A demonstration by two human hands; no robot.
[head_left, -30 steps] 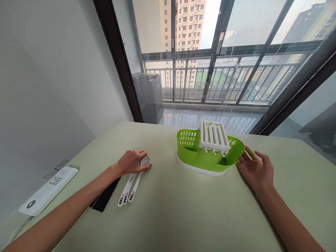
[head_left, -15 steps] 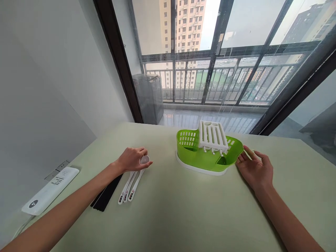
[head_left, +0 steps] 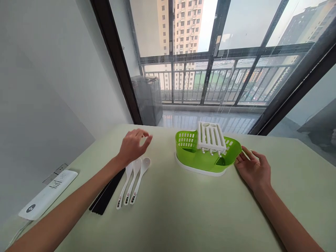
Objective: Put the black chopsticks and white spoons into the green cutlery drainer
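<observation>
Green plastic forms the basket (head_left: pixel 207 157) right of centre on the pale table (head_left: pixel 183 210), sitting on a white base, with a white slotted rack (head_left: pixel 210 137) resting across its top. At the basket's right end lies the right hand (head_left: pixel 254 170), palm down on the table, fingers loosely spread and their tips touching the green rim; it grips nothing. Well left of the basket, the left hand (head_left: pixel 133 146) hangs just above the table, fingers half curled with thumb and fingertips apart, holding nothing. Just near of that hand lie three white spoons (head_left: pixel 133 179) side by side, bowls pointing far and handles pointing near (small red and black marks show near the handle ends). Touching them on the left is a bundle of black chopsticks (head_left: pixel 106 194), partly hidden under the left forearm. Further left, by the wall, a white remote (head_left: pixel 48 194) rests at the table's edge. Beyond the table stand a large window and balcony railing.
</observation>
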